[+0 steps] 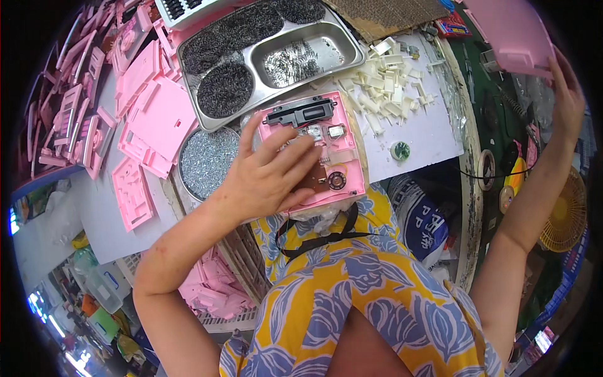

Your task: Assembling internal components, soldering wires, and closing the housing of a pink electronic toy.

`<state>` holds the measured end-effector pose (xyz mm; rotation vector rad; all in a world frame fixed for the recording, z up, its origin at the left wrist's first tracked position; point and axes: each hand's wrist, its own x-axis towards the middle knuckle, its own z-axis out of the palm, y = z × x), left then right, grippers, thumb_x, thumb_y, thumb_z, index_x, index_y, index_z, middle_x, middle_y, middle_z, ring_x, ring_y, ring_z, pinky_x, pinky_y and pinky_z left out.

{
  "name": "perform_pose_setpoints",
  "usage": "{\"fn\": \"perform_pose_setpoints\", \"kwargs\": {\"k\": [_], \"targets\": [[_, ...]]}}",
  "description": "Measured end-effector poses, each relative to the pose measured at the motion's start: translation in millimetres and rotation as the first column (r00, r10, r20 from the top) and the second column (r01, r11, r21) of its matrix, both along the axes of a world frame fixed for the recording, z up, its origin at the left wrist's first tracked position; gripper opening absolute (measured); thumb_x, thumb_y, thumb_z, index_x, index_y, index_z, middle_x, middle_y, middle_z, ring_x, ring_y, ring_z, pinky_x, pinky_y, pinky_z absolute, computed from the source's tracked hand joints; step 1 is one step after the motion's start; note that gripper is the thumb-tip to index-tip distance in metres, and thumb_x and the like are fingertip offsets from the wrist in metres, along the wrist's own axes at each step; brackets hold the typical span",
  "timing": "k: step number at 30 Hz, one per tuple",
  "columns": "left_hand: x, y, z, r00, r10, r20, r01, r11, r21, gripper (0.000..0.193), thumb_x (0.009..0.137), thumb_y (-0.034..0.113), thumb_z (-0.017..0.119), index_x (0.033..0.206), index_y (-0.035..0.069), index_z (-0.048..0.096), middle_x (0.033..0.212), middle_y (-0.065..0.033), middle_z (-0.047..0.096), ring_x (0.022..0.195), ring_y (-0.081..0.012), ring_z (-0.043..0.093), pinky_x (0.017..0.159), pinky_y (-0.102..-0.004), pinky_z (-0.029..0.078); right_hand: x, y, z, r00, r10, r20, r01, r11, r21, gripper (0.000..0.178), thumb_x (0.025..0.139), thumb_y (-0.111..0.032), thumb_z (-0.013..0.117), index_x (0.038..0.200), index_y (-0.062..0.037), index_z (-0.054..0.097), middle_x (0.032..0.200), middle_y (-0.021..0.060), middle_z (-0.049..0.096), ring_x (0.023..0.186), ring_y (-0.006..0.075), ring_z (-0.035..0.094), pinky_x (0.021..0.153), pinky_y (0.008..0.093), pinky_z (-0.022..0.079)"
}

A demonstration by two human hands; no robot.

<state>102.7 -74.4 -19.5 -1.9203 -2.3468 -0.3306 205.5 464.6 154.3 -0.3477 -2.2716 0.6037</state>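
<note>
My left hand [273, 166] lies over an open pink plastic housing [357, 147] in front of me, fingers spread, touching the parts inside. The housing holds a long black mechanism [301, 113] along its far side and a round black part [336, 181] near its near right corner. A brown circuit board shows partly under my fingers; my palm hides the housing's left side. Out at the far right, my right hand [565, 91] is raised and grips a pink plastic panel [512, 31] by its lower edge.
Beyond the housing stands a metal tray [353, 45] with dark springs [226, 91] and small silver pieces. A round dish of screws [207, 160] sits left of it. Cream plastic parts [389, 81] lie right, near a small green round container [400, 151]. Pink panels [160, 122] pile up left.
</note>
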Motion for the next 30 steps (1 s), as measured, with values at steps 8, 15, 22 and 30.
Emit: {"fn": "perform_pose_setpoints", "kwargs": {"k": [8,15,22,30], "targets": [[-16.5,15.5,5.8,0.995,-0.076,0.061,0.083,0.99,-0.116,0.079,0.084,0.063,0.064,0.148,0.019,0.052,0.157,0.0006,0.047,0.152,-0.0274,0.031,0.123,-0.0666,0.004,39.2,-106.5,-26.8,0.992,0.068,0.105,-0.057,0.992,-0.111,0.036,0.097,-0.008,0.069,0.13,0.0052,0.066,0.125,0.0131,0.07,0.11,0.0163,0.066,0.094,0.0265,0.049],[-6.6,0.3,30.4,0.975,0.051,0.218,-0.086,0.984,0.156,0.08,0.088,0.051,0.072,0.152,0.012,0.047,0.16,-0.0126,0.043,0.15,-0.0332,0.036,0.124,-0.0598,0.011,42.8,-179.3,-16.5,0.887,0.438,0.148,-0.407,0.892,-0.197,0.033,0.088,0.008,0.057,0.12,0.0101,0.066,0.113,0.0139,0.068,0.106,0.0201,0.065,0.096,0.03,0.046],[-20.5,38.4,123.4,0.7,-0.024,0.713,-0.304,0.894,0.328,0.041,0.092,0.005,0.072,0.131,-0.005,0.06,0.113,-0.0131,0.073,0.096,-0.0215,0.074,0.08,-0.0308,0.06,-43.3,-248.3,14.9,0.867,0.487,0.107,-0.466,0.868,-0.17,0.05,0.091,-0.013,0.064,0.138,-0.0017,0.05,0.127,0.0114,0.056,0.116,0.0193,0.055,0.097,0.0315,0.041],[23.0,14.5,58.7,0.166,0.01,0.986,-0.739,0.664,0.117,0.051,0.095,0.007,0.07,0.141,-0.006,0.05,0.119,-0.015,0.069,0.1,-0.0184,0.071,0.078,-0.0299,0.059,14.5,-292.5,-113.4,0.786,0.615,-0.066,-0.296,0.28,-0.913,0.076,0.099,-0.014,0.067,0.16,-0.0026,0.023,0.073,0.0008,0.06,0.063,0.0076,0.054,0.058,0.0249,0.045]]}}
